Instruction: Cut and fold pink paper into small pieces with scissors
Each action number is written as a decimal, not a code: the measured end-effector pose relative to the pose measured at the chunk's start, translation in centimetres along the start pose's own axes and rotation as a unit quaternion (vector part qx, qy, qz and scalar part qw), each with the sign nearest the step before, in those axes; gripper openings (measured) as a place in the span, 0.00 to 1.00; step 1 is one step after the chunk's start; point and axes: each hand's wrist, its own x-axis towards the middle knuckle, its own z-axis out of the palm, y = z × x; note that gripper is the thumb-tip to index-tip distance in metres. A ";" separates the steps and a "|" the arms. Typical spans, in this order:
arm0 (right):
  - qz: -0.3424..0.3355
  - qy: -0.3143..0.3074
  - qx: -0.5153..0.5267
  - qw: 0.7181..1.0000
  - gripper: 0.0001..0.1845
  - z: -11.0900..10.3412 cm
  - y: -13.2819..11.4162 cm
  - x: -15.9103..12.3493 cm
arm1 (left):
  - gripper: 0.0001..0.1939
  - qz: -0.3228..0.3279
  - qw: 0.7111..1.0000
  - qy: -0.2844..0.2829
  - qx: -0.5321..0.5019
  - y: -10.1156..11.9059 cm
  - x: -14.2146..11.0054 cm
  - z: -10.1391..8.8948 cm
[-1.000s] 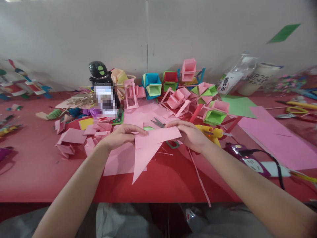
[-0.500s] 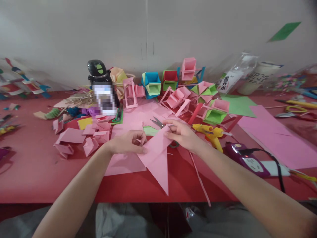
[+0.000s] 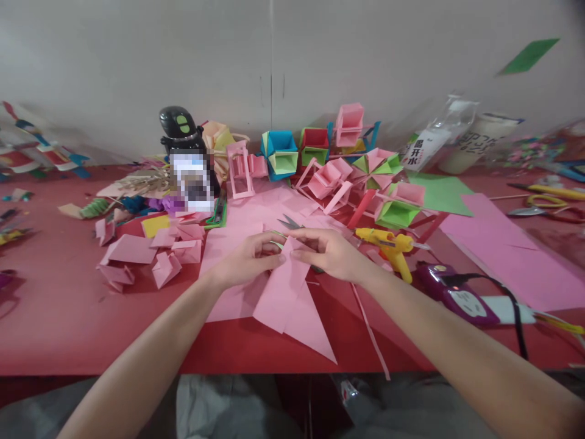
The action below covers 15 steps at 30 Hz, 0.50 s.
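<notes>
A folded sheet of pink paper [image 3: 292, 299] hangs between my hands above the red table, its pointed lower corner angled to the right. My left hand [image 3: 256, 259] pinches its upper left edge between thumb and fingers. On the other side, my right hand [image 3: 326, 250] grips the top of the paper, its thumb in front and fingers behind. Just behind the hands lie scissors [image 3: 290, 223], blades pointing up and left; their handles are mostly hidden by my right hand. Flat pink sheets [image 3: 226, 303] lie under and behind my left hand.
Folded pink pieces [image 3: 132, 250] are heaped at left, near a phone [image 3: 194, 183] on a black stand. Paper models [image 3: 280, 155] line the back. To the right are a yellow glue gun [image 3: 390, 244], a purple power socket [image 3: 457, 296] with cables and a water bottle [image 3: 441, 137].
The pink paper has turned, its lower point swinging right and its top drawn into a narrow peak. My left hand has shifted right and up, closer to my right hand.
</notes>
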 end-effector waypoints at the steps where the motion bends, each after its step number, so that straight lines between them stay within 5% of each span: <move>1: -0.003 -0.002 -0.010 1.000 0.22 0.0 0.0 0.0 | 0.13 0.005 1.000 0.004 0.008 0.0 0.0 0.0; 7: -0.008 -0.004 -0.018 1.000 0.21 0.4 -0.8 -0.1 | 0.08 0.035 0.998 0.014 0.042 -0.1 0.1 0.2; 15: -0.005 0.067 -0.062 0.996 0.20 0.5 -0.9 -0.1 | 0.09 -0.015 0.998 0.056 0.006 0.0 0.1 0.4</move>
